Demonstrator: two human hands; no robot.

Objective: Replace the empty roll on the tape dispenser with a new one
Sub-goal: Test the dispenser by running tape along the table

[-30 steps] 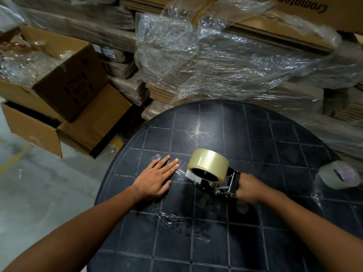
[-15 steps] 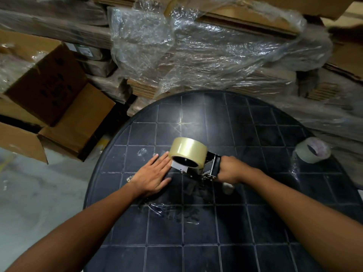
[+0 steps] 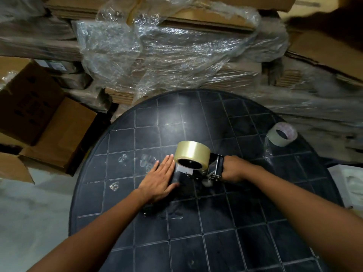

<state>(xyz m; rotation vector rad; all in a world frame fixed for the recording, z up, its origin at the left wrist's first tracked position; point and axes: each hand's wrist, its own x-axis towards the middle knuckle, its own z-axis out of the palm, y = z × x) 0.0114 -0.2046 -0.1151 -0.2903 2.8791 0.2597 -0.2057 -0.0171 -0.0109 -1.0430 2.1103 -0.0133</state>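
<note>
Right hand [image 3: 232, 168] clenched on black metal tape dispenser [image 3: 204, 169], new glossy roll [image 3: 191, 155] at 12 o'clock, likely slippery; left hand [image 3: 159, 181] released, flat on table [image 3: 216, 242].

Glossy clear tape roll [image 3: 191, 153], matt dark table [image 3: 216, 252].

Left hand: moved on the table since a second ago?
Yes. The left hand has slid right along the table, closing on the tape dispenser; fingertips now reach the tape roll.

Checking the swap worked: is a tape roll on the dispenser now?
On: a full clear tape roll sits on the dispenser, whose handle the right hand grips.
</note>
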